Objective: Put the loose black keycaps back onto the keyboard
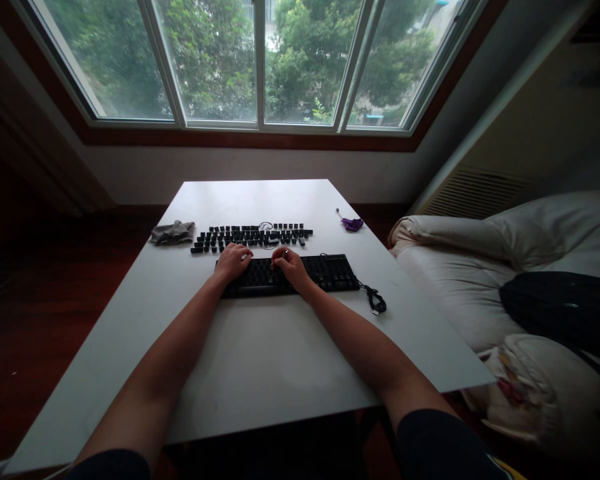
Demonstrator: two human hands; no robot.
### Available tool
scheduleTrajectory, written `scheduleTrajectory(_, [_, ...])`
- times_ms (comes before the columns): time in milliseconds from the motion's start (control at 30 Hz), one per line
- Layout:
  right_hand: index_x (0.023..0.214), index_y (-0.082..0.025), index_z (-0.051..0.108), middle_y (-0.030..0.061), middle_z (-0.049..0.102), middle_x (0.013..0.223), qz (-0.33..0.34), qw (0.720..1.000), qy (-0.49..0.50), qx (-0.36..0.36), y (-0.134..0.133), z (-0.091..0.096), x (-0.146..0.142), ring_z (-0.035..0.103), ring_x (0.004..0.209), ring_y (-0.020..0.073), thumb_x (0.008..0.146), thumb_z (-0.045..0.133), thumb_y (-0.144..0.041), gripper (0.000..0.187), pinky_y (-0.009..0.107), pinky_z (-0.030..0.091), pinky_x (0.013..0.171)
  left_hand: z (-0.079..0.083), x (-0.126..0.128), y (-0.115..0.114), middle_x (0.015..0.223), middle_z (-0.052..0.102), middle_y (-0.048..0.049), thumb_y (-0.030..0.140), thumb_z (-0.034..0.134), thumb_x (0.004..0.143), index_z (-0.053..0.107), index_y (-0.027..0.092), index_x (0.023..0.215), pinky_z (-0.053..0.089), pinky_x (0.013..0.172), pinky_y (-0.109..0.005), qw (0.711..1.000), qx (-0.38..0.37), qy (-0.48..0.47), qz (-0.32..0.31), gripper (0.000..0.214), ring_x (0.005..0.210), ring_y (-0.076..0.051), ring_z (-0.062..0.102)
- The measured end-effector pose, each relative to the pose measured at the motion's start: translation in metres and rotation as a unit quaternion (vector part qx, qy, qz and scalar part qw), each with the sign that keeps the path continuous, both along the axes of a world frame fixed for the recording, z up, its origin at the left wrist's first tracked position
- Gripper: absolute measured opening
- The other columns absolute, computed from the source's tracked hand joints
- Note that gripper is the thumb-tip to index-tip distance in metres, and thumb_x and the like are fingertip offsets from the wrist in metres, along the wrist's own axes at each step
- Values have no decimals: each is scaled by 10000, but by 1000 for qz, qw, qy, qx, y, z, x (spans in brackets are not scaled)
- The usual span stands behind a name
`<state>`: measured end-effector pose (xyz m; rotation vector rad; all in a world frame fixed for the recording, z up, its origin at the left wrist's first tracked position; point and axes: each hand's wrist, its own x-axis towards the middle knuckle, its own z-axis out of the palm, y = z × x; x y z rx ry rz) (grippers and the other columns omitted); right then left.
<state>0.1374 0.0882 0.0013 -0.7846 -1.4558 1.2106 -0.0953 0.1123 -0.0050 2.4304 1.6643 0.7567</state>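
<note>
Fingers [241, 249] of my left hand [233, 263] lie bent over the left end of the black keyboard [333, 270]; I cannot tell whether they grip its edge. My right hand [291, 267] is curled above the middle of the keys, and I cannot tell whether something small is pinched in it. Under everything is the white table [265, 353]. On it, my keyboard lies crosswise in front of me, both forearms reaching to it. Just beyond, loose black keycaps [253, 235] are spread in rough rows. A crumpled grey cloth [174, 233] sits left of them, near the table's left edge. Beside the keyboard's right end lies its bundled cable [375, 298]. Smaller again, a purple bundle [353, 225] rests near the far right edge.
</note>
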Motion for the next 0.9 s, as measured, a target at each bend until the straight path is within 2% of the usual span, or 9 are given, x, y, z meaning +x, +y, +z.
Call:
scheduleTrajectory(433, [815, -209, 575, -8, 645, 688, -45, 998, -8, -41, 1, 2, 0, 607, 643, 161, 737, 544, -264, 101, 297, 490, 693, 0, 0, 0, 1080, 736, -65, 323, 527, 946, 787, 255, 955, 453, 980, -433, 1000, -8, -4, 0, 269, 1044, -276, 562])
scheduleTrajectory(533, [835, -211, 584, -5, 643, 687, -60, 997, -50, -6, -4, 2, 0, 589, 645, 162, 778, 552, -290, 104, 287, 474, 682, 1, 1, -1, 1080, 737, -65, 327, 526, 948, 787, 252, 954, 451, 979, -432, 1000, -8, -2, -2, 272, 1039, -275, 559])
scheduleTrajectory(633, [881, -213, 614, -3, 639, 698, -72, 987, -131, 60, -16, 6, -3, 539, 616, 153, 863, 552, -350, 152, 274, 435, 644, 1, 0, -1, 1076, 738, -64, 331, 521, 949, 786, 250, 954, 450, 978, -432, 1000, -5, 0, -5, 277, 1031, -273, 557])
scheduleTrajectory(800, [934, -214, 666, 17, 657, 788, -10, 951, -246, 186, -31, 11, -7, 559, 694, 155, 924, 575, -395, 203, 271, 423, 727, 1, 0, 0, 1066, 739, -64, 327, 513, 951, 785, 244, 962, 450, 987, -430, 1000, -4, 5, -2, 284, 1037, -272, 557])
scheduleTrajectory(900, [955, -211, 673, 18, 669, 802, 4, 952, -251, 174, -28, 10, -7, 547, 678, 148, 937, 579, -458, 265, 260, 416, 698, 2, 0, -1, 1070, 742, -62, 330, 512, 952, 784, 243, 966, 450, 983, -434, 1000, -5, 8, -3, 286, 1039, -277, 558])
